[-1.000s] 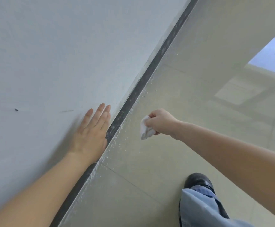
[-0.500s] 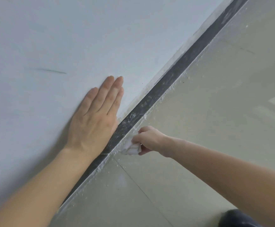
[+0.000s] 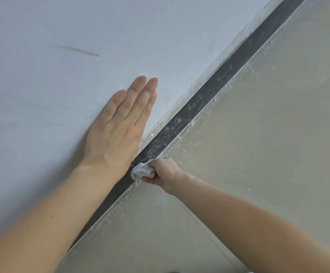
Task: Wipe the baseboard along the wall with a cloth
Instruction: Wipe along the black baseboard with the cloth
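One wall (image 3: 65, 32) fills the upper left of the view, pale grey-white and matt, with one thin dark scuff (image 3: 79, 50) slanting across it above the hands. One floor (image 3: 268, 138) takes the lower right, laid in beige tiles with a thin joint (image 3: 201, 227) running between them; white specks and crumbs lie scattered on the tiles, thickest along the edge nearest the wall.

Between wall and floor runs one baseboard (image 3: 215, 87), a narrow dark grey strip that crosses the view diagonally from the lower left to the upper right. It looks dusty and is streaked with fine pale scratches, and a band of rough, off-white residue lines its upper edge where it meets the wall.

Two bare forearms reach in from the bottom of the view. The left hand (image 3: 119, 125) lies flat and open on the wall just above the baseboard, fingers straight and close together, pointing up along the wall. The right hand (image 3: 164, 172) is closed in a fist around one cloth (image 3: 141, 170).

The cloth is small, white and bunched into a crumpled wad that sticks out of the fist toward the wall. It is pressed against the baseboard just below the heel of the left hand, at the seam where the strip meets the floor.
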{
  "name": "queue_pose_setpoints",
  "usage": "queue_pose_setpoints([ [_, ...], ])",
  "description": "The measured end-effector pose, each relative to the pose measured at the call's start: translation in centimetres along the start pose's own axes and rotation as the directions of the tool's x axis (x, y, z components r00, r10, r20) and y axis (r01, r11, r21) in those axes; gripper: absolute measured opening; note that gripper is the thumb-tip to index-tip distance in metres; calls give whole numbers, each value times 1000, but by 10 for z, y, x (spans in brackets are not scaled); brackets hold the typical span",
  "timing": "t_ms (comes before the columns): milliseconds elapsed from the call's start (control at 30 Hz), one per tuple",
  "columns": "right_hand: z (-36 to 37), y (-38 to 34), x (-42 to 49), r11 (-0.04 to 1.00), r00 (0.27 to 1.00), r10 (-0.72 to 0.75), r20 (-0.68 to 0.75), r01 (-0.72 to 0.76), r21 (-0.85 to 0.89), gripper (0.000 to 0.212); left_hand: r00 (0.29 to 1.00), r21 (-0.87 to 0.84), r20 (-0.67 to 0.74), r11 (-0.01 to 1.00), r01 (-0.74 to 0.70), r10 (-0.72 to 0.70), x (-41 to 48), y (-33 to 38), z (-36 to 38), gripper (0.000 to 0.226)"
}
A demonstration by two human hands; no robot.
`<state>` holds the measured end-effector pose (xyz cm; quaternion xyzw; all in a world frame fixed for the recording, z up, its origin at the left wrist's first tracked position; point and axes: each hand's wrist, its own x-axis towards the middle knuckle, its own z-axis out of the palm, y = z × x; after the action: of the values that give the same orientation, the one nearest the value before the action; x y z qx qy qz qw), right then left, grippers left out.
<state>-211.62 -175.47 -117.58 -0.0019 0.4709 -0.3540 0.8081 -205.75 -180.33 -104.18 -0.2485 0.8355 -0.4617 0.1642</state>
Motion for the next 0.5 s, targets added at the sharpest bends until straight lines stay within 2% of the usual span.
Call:
queue_pose_setpoints([
  [67, -8, -13, 0, 997, 999, -30, -26, 28, -70, 18, 1000, -5, 7, 1000, 5, -5, 0, -1, 0, 78],
  [167, -24, -31, -2, 996, 994, -59, -94, 52, -72, 18, 1000, -54, 20, 998, 13, -11, 2, -2, -2, 79],
  [300, -43, -52, -17, 974, 958, -138, -250, 177, 142, 22, 999, -100, 16, 995, 30, -28, 2, -3, -2, 79],
  [400, -58, -58, -26, 882, 878, -160, -451, 332, 334, 24, 999, -137, 20, 990, 30, -28, 2, -4, -2, 79],
  [467, -61, -51, -26, 901, 842, -155, -517, 335, 274, 26, 1000, -148, 15, 989, 27, -25, 2, -4, -2, 78],
  [500, -59, -45, -26, 932, 847, -159, -507, 298, 206, 27, 1000, -155, 8, 988, 29, -28, 2, -4, -2, 77],
])
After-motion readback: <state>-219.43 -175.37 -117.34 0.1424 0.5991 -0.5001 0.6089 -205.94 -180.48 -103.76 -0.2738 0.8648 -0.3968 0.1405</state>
